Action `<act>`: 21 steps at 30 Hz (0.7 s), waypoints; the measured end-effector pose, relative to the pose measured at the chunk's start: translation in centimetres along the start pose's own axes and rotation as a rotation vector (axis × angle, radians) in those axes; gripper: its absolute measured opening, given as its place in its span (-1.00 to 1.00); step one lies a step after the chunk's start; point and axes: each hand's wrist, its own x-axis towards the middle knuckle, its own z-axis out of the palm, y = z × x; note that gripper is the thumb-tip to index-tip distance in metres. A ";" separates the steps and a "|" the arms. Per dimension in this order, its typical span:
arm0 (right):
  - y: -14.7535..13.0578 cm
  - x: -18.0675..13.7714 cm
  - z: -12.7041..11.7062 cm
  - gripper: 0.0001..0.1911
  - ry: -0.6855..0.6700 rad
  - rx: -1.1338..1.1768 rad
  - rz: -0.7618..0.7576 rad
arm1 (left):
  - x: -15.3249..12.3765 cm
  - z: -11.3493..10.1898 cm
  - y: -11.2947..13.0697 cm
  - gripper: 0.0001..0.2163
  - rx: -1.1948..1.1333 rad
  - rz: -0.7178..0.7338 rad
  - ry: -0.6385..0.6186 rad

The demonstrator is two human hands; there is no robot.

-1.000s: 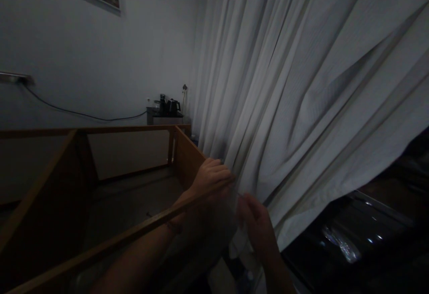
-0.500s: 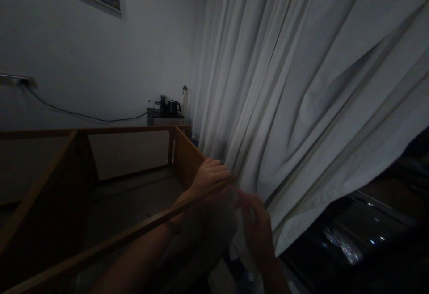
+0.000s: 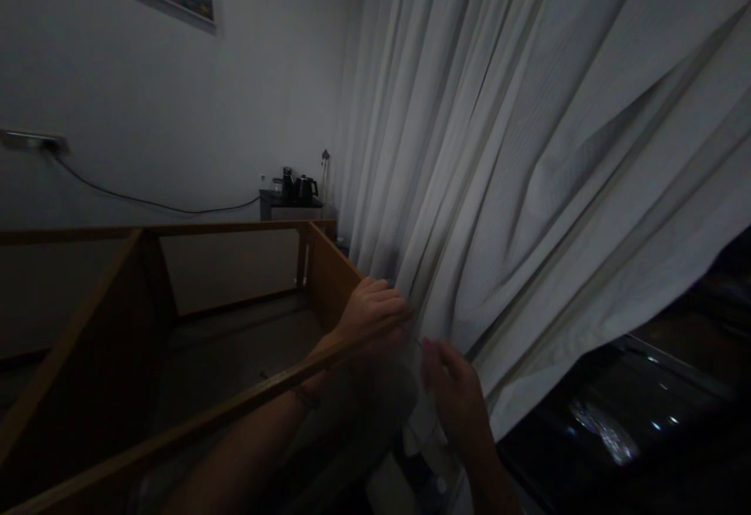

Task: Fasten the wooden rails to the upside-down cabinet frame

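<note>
A brown wooden frame (image 3: pixel 235 405) with open compartments lies in front of me. My left hand (image 3: pixel 372 307) is closed over its near right corner, the forearm passing beneath the front rail. Just right of that corner, my right hand (image 3: pixel 451 382) is closed in a pinch and slightly blurred. From its fingertips a thin, light, rod-like thing (image 3: pixel 418 342) points toward the corner, a small distance away from it. Its kind is too small and dark to make out. The fingers hide most of it.
White curtains (image 3: pixel 498 147) hang along the right, close to my right hand. A black kettle (image 3: pixel 306 188) stands on a small cabinet (image 3: pixel 290 210) at the back. A black cable (image 3: pixel 146 202) runs along the wall. Dark glossy items (image 3: pixel 610 421) lie at the lower right.
My right hand has drawn back to the right and slightly down, taking the thin thing away from the frame's corner. My left hand keeps its hold on the corner.
</note>
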 end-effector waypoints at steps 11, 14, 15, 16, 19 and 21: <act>-0.3 -0.8 0.2 -0.72 0.123 -0.314 -0.427 | 0.0 0.4 -0.2 -0.66 -0.013 0.020 0.050; -0.5 -1.1 0.7 -0.67 0.055 -0.027 -0.245 | -0.1 0.2 -0.3 -0.62 -0.062 0.033 0.043; -0.5 -1.1 0.9 -0.63 0.036 0.056 -0.192 | -0.1 0.1 -0.3 -0.61 -0.072 0.039 0.045; -0.6 -1.1 1.0 -0.59 0.025 0.123 -0.143 | -0.1 0.1 -0.3 -0.61 -0.073 0.039 0.050; -0.7 -0.9 1.3 -0.59 0.020 0.204 -0.049 | -0.1 0.2 -0.3 -0.62 -0.047 0.030 0.044; -0.6 -1.0 1.5 -0.68 0.050 0.154 -0.071 | -0.1 0.3 -0.2 -0.64 -0.023 0.013 0.032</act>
